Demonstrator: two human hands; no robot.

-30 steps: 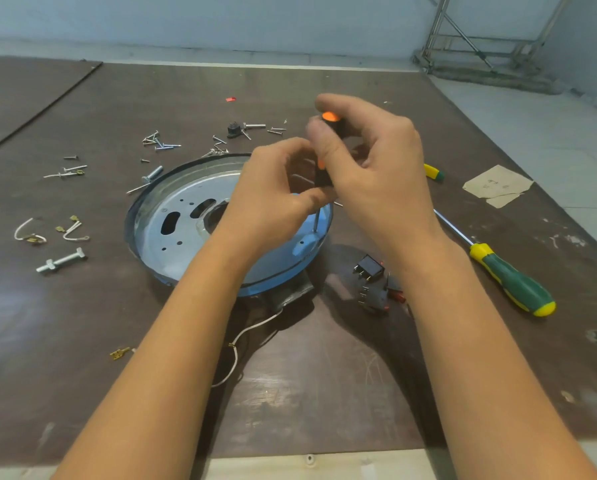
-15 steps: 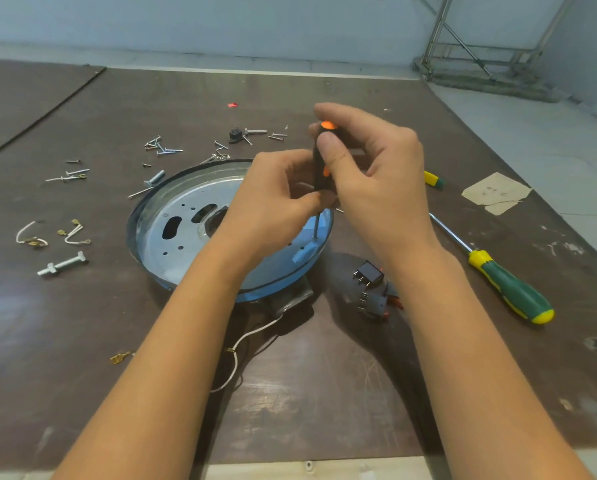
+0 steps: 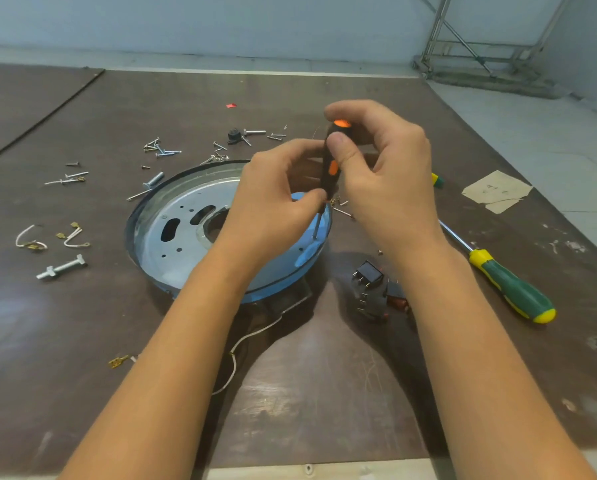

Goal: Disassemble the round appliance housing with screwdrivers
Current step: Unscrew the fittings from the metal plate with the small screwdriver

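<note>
A person works at a dark brown table (image 3: 324, 393), seen from above through a head-worn camera. The right hand (image 3: 387, 174) curls its fingers and thumb round the upper handle of a black-and-orange screwdriver (image 3: 331, 168), which is held nearly upright. The left hand (image 3: 276, 202) pinches the same tool lower down, where the handle meets the shaft, and steadies it.

Directly below the grip, the shaft tip rests on the round housing (image 3: 172, 237). This is a shallow blue shell with a silver metal plate inside, lying flat on the table. The tip meets the plate near the rim on the right-hand side.

The job looks well along. Beyond the grip and to its left lie many loose screws (image 3: 162, 150). Further left are short wire pieces (image 3: 30, 242) with terminals and a bolt (image 3: 61, 267). Just below the right wrist sits a black switch block (image 3: 369, 275), apart from the housing. A white wire (image 3: 255, 337) trails from under the housing towards the viewer.

To the right of the grip a green-and-yellow screwdriver (image 3: 511, 289) lies unused, with a paper scrap (image 3: 496, 190) beyond it.

What appears left is the fastener under the tip, then lifting the plate from the shell. The hands hide part of the plate, so any other remaining screws cannot be counted.
</note>
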